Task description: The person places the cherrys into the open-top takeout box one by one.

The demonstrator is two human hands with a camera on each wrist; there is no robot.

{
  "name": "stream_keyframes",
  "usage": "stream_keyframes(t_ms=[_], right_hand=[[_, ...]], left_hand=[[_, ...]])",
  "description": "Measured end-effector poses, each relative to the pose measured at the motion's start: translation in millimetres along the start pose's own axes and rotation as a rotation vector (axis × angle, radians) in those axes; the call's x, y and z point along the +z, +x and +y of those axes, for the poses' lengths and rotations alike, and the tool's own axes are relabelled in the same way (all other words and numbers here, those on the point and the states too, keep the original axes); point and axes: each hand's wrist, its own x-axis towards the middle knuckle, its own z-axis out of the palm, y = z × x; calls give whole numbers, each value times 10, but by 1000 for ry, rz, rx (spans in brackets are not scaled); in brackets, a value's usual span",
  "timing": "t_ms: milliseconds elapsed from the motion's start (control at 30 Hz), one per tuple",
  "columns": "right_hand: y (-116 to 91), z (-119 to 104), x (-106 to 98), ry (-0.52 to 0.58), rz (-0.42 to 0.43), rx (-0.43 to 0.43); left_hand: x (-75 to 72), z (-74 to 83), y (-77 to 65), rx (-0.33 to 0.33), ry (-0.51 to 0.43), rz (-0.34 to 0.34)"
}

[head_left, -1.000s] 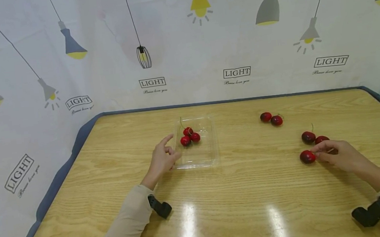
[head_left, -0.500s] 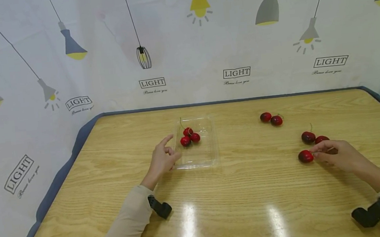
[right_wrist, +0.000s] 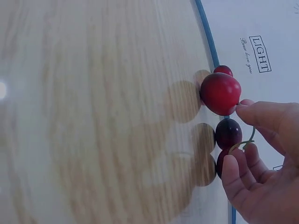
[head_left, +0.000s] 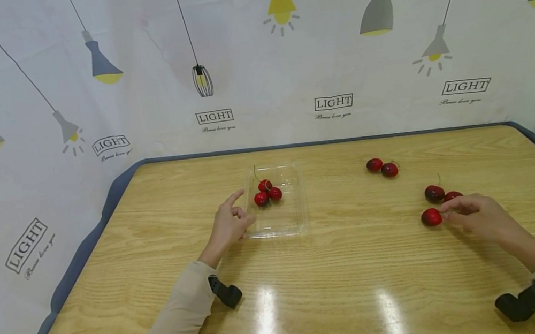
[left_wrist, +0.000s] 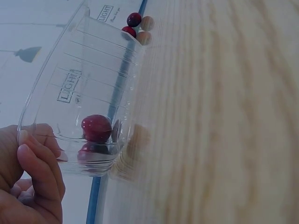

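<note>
A clear plastic box (head_left: pixel 292 221) with three red cherries (head_left: pixel 275 193) in it stands left of centre on the table. My left hand (head_left: pixel 228 222) is at its left side, and in the left wrist view the fingers (left_wrist: pixel 39 161) grip the box's rim. On the right, my right hand (head_left: pixel 482 219) pinches a red cherry (head_left: pixel 431 217) at its stem end with thumb and forefinger; the right wrist view shows this cherry (right_wrist: pixel 220 93) close to the tabletop. Two darker cherries (head_left: pixel 434 193) lie just behind that hand, one partly covered by it.
Another pair of cherries (head_left: pixel 381 168) lies farther back, right of the box. The wooden table (head_left: pixel 335 268) has a blue edge along a white wall cloth (head_left: pixel 257 55) printed with lamps. Black wrist cameras (head_left: pixel 522 299) are strapped over both sleeves.
The pinched cherry has shifted slightly left, then a little away from me, and my right fingers have moved slightly with it. My left hand and the box have stayed put.
</note>
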Motion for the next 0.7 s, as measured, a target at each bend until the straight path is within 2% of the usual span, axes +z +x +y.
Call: stream_keyframes(t_ms=[267,467,700], right_hand=[[-9,9,17,-15,36,-10],[-28,-8,12,18,33,5],[-30,-11,-7,37,44,-18]], left_hand=[[-2,8,-6,9,-10,-1],[-2,8,-10,20,-21,-1],[-6,11,-14,23,-10,0]])
